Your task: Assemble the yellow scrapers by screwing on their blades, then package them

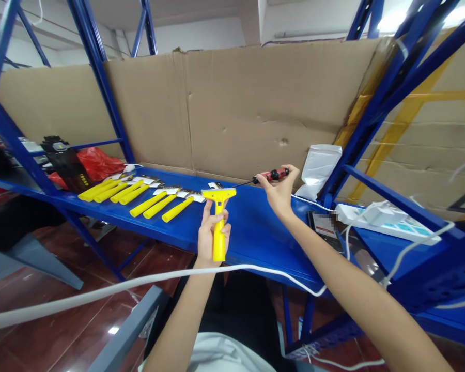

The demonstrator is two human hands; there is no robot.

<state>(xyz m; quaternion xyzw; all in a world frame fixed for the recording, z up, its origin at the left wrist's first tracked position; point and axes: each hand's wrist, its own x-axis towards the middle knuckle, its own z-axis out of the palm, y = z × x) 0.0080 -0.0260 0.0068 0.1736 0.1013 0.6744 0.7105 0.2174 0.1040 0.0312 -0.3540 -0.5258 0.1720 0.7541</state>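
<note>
My left hand (209,235) is wrapped round the handle of a yellow scraper (219,237), its wide head turned upward. In my right hand (281,194) is a red and black screwdriver (273,176), its thin dark shaft pointing left toward the scraper's head. Whether the tip touches the head I cannot tell. To the left of my left hand, several more yellow scrapers (151,205) lie in a slanting row on the blue shelf (251,227), handles toward me. A small black and white piece (216,185) shows behind the held scraper's head.
Cardboard (240,113) walls the back. A white packet (320,168) stands at the right, near a phone-like dark device (325,230) and a white power strip (391,222). A white cable (158,277) crosses in front of my forearms. Red plastic (101,162) lies far left.
</note>
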